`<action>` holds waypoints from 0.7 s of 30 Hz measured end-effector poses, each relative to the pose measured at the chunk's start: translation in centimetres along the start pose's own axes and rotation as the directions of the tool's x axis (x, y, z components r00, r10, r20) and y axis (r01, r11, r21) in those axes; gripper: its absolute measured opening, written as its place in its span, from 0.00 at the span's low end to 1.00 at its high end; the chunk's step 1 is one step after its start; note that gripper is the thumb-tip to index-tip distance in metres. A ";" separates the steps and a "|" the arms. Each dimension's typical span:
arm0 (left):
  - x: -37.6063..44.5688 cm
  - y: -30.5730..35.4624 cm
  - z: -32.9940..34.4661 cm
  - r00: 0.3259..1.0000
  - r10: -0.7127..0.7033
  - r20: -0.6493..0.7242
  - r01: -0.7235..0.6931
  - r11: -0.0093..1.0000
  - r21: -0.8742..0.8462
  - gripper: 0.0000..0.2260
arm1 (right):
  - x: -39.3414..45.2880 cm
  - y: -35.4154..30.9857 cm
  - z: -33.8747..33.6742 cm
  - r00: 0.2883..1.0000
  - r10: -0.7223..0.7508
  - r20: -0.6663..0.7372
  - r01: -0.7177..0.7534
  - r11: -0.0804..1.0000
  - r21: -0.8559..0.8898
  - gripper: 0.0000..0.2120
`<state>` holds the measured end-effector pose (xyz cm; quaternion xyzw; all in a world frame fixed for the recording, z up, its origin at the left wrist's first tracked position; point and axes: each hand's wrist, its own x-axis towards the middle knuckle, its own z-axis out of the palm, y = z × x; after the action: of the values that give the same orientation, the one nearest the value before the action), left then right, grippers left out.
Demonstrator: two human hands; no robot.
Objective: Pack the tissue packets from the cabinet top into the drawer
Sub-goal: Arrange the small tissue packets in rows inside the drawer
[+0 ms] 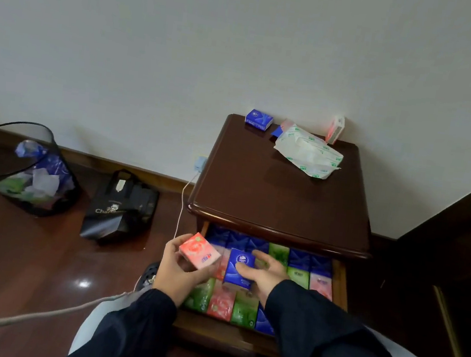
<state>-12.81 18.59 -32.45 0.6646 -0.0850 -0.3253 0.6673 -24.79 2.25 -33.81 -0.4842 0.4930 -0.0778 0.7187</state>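
Observation:
The dark wooden cabinet (280, 193) has its drawer (342, 279) pulled open, filled with rows of several blue, green and pink tissue packets. My left hand (178, 269) holds a pink packet (200, 252) above the drawer's left side. My right hand (266, 275) grips a blue packet (240, 269) upright over the drawer's middle. On the cabinet top lie a blue packet (259, 119) at the back left, a pink packet (335, 129) standing at the back against the wall, and a large white soft tissue pack (308, 152) that partly hides another pink packet.
A mesh waste bin (24, 168) with crumpled wrappers stands on the floor at left, a black paper bag (122, 208) beside it. A white charger cable (182, 201) hangs from a wall socket left of the cabinet. Dark furniture (456, 267) stands at right.

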 end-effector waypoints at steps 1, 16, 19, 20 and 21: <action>0.0 -0.1 -0.2 1.000 0.014 -0.019 -0.014 1.000 -0.001 0.34 | 0.6 0.0 0.8 0.999 -0.004 -0.042 0.002 0.999 -0.049 0.30; 0.2 0.1 -1.6 0.950 -0.078 -0.301 0.025 0.984 -0.175 0.14 | 4.1 -1.0 7.6 0.944 -0.164 -0.287 0.077 0.953 -0.292 0.19; 0.2 0.1 -1.6 0.953 -0.073 -0.295 0.031 0.989 -0.145 0.10 | 4.4 -0.9 7.4 0.952 -0.162 -0.261 0.076 0.948 -0.309 0.20; 0.2 0.0 -1.6 0.954 -0.080 -0.290 0.040 0.989 -0.141 0.09 | 4.5 -0.9 7.2 0.955 -0.159 -0.251 0.077 0.948 -0.309 0.19; 0.2 0.0 -1.6 0.955 -0.085 -0.283 0.048 0.989 -0.137 0.08 | 4.6 -0.8 6.9 0.958 -0.150 -0.244 0.072 0.950 -0.304 0.18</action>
<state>-11.79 19.77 -32.72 0.6631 0.0567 -0.2522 0.7025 -16.78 3.42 -35.75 -0.5976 0.5620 -0.1085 0.5615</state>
